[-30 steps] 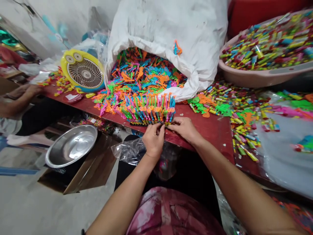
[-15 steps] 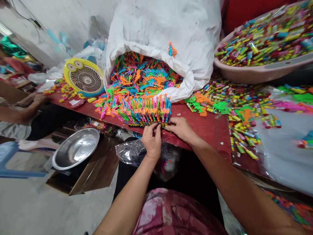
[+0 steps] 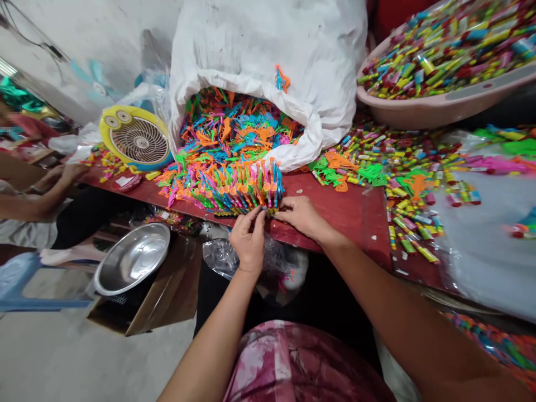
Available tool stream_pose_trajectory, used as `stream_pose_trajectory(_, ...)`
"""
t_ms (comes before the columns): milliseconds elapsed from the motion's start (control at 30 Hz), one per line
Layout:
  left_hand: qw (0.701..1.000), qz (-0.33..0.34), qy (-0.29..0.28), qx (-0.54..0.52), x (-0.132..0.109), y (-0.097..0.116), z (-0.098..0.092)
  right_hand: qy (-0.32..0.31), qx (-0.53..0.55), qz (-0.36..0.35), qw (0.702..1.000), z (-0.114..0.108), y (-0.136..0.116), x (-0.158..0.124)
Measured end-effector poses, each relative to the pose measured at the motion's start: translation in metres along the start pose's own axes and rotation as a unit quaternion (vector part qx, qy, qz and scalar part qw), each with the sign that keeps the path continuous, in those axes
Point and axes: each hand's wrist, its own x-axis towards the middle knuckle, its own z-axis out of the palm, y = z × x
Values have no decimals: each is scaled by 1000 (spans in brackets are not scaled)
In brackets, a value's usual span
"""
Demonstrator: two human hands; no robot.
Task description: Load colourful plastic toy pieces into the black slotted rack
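Left hand: your left hand (image 3: 248, 241) is at the front edge of the toy row, with the thumb and first finger bent close together. A tiny dark bit shows at their tips, but I cannot tell if you have hold of it.
Right hand: your right hand (image 3: 302, 218) is at the right end of the row, fingers curled in and tips near the bottom of the toys. I cannot tell if they pinch anything.
Toy row: the row of plastic toys (image 3: 247, 187) stands on the red table (image 3: 335, 220), close to the edge in front of you. The toys are packed side by side, in pink, blue, green and orange, with yellow at the bottom.
White sack: the big white sack (image 3: 268, 44) is behind the row. Its mouth is open, and a heap of loose plastic toys (image 3: 234, 131) spills out to the row.
Yellow fan: the yellow fan (image 3: 140, 142) with two round eyes is left of the sack.
Pink tub: the pink tub (image 3: 439, 109) at the far right is piled high with little bright tubes (image 3: 452, 61). More tubes lie on the table below it.
Metal bowl: the shiny bowl (image 3: 138, 257) sits tilted over a cardboard box (image 3: 176, 279), down to your left.
Other person: another person's hand (image 3: 72, 170) is at the far left, by the table edge.
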Motion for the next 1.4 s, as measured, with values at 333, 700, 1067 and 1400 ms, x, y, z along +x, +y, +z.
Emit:
stream_pose_trajectory(333,998,0,-4,57,1,-5,7,3,19,-3,1000,3,5,-1)
stream_pose_trajectory(700,998,3,20,56,-6,-1,11,15,-9,8,1000,1,0,0)
stream_pose_trajectory(1067,999,-14,23,36,-11,-14,19,20,-18,10,1000,0,-3,-2)
stream_pose_trajectory(1400,996,54,14,72,-5,-12,11,22,-28,12,999,0,-1,-1)
